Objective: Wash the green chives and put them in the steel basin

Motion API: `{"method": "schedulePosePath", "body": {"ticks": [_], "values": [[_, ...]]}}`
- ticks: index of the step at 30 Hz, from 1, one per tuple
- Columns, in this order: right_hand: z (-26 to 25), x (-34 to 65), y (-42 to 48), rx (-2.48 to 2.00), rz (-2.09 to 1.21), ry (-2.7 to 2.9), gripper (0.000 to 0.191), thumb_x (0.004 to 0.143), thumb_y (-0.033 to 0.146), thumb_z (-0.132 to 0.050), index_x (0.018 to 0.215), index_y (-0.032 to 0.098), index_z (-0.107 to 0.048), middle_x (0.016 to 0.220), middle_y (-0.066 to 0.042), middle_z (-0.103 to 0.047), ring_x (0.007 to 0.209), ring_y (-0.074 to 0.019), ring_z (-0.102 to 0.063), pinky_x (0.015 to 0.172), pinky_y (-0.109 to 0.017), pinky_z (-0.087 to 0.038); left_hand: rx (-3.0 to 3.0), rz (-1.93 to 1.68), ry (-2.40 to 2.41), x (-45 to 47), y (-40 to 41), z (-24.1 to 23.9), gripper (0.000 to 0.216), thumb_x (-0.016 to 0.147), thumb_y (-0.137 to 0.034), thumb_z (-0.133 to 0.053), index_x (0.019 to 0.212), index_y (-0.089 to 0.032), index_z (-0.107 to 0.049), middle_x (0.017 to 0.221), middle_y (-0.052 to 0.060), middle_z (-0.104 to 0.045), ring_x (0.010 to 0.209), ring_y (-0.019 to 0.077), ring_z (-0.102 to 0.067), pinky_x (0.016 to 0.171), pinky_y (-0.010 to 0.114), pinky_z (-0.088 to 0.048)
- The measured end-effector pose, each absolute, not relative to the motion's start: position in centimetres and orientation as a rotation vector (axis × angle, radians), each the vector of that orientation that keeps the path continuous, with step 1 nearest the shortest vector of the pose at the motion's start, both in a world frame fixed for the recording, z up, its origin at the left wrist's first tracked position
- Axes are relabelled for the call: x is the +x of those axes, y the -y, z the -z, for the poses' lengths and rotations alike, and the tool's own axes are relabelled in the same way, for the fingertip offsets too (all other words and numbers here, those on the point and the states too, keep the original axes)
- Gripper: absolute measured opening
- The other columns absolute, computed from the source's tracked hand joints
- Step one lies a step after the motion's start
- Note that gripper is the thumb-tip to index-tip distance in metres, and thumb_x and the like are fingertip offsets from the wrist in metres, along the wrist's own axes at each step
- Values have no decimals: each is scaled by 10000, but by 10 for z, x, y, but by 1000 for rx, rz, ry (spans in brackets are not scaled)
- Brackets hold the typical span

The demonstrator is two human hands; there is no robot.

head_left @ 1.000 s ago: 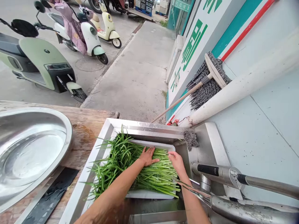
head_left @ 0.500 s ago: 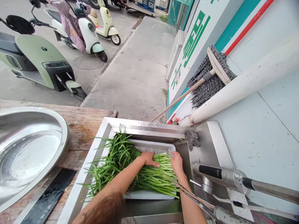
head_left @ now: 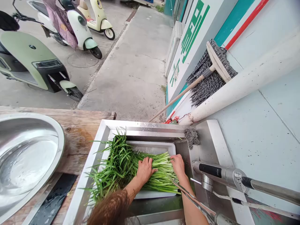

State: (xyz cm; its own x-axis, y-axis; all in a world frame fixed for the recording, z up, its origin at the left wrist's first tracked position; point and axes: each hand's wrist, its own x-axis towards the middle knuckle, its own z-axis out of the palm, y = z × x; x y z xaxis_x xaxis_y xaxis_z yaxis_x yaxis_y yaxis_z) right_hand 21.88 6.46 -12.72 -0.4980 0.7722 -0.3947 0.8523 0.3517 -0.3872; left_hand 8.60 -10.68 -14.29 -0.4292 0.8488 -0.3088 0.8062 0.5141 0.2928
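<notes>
Presently, greens (head_left: 122, 162): lower centre of the frame, long bundle lying in white tray (head_left: 162, 147), leaves spilling left, pale stalk ends pointing right.
Left hand (head_left: 144, 169): laid across stalks, thumb apart from fingers, not clamped.
Right hand (head_left: 178, 165): at stalk ends, fingers bent; cannot tell whether clamped on any.
Sink (head_left: 145, 125): surrounding tray.
Tabletop (head_left: 78, 151): lower left, carrying metal basin (head_left: 61, 137).
</notes>
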Motion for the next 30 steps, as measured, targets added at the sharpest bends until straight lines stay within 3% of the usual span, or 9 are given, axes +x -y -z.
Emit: {"method": "schedulePosePath", "body": {"ticks": [5, 13, 18, 20, 22, 24, 26, 28, 30], "values": [[138, 208, -64, 1541, 905, -2471, 252, 662, 91, -631, 836, 220, -761, 888, -42, -551, 786, -176, -566, 690, -247, -381, 1334, -179, -2329, 82, 107, 145, 381, 915, -496, -423, 1036, -157, -549, 1030, 126, -595, 995, 284, -560, 812, 408, -405], [118, 205, -57, 1936, 1179, -2488, 252, 788, 298, -551, 735, 134, -736, 807, -87, -609, 765, -199, -567, 755, -311, -419, 1323, -139, -2303, 79, 102, 147, 407, 905, -503, -440, 1065, -145, -551, 1043, 142, -592, 991, 299, -562, 814, 427, -409], [56, 160, -61, 1845, 1704, -2518, 550, 894, 564, -356, 1011, 182, -734, 984, -73, -678, 765, -148, -566, 660, -261, -425, 1317, -121, -2293, 79, 99, 150, 428, 891, -517, -463, 1080, -143, -550, 1048, 144, -593, 1006, 310, -560, 824, 450, -413], [29, 132, -67, 1805, 2184, -2361, 691, 907, 620, -242, 941, 155, -752, 1051, -100, -677, 735, -135, -548, 603, -259, -395, 1310, -112, -2279, 79, 99, 150, 428, 889, -516, -465, 1089, -147, -550, 1059, 147, -595, 1012, 312, -560, 828, 454, -415], [9, 106, -76, 1891, 2449, -2241, 682, 882, 638, -306, 790, 135, -757, 1076, -126, -681, 802, -161, -563, 630, -275, -398, 1304, -100, -2275, 80, 98, 150, 424, 877, -508, -493, 1097, -151, -551, 1073, 151, -595, 1010, 314, -560, 833, 460, -417], [-3, 85, -87, 1995, 2461, -2239, 496, 813, 572, -499, 765, 145, -747, 1154, -124, -662, 1003, -213, -561, 742, -289, -422, 1297, -95, -2280, 80, 99, 150, 422, 862, -496, -523, 1103, -152, -552, 1088, 155, -593, 1014, 320, -559, 839, 470, -416], [-7, 72, -99, 1898, 2518, -2157, 374, 686, 422, -674, 970, 186, -730, 1288, -99, -590, 1192, -237, -493, 865, -300, -422, 1287, -104, -2285, 81, 99, 151, 420, 852, -489, -540, 1107, -155, -555, 1095, 155, -592, 1029, 325, -555, 850, 478, -412], [-5, 68, -108, 1702, 2679, -1978, 695, 585, 286, -735, 1261, 297, -577, 1422, -68, -466, 1267, -224, -460, 924, -316, -422, 1285, -122, -2282, 81, 99, 152, 416, 850, -482, -542, 1114, -161, -555, 1103, 154, -594, 1047, 327, -549, 864, 480, -405], [1, 74, -113, 1631, 2822, -1823, 926, 555, 226, -743, 1392, 399, -388, 1490, -49, -371, 1272, -203, -475, 936, -319, -433, 1286, -144, -2274, 80, 99, 152, 413, 850, -477, -539, 1123, -169, -553, 1117, 154, -595, 1065, 327, -542, 878, 478, -394]]}}
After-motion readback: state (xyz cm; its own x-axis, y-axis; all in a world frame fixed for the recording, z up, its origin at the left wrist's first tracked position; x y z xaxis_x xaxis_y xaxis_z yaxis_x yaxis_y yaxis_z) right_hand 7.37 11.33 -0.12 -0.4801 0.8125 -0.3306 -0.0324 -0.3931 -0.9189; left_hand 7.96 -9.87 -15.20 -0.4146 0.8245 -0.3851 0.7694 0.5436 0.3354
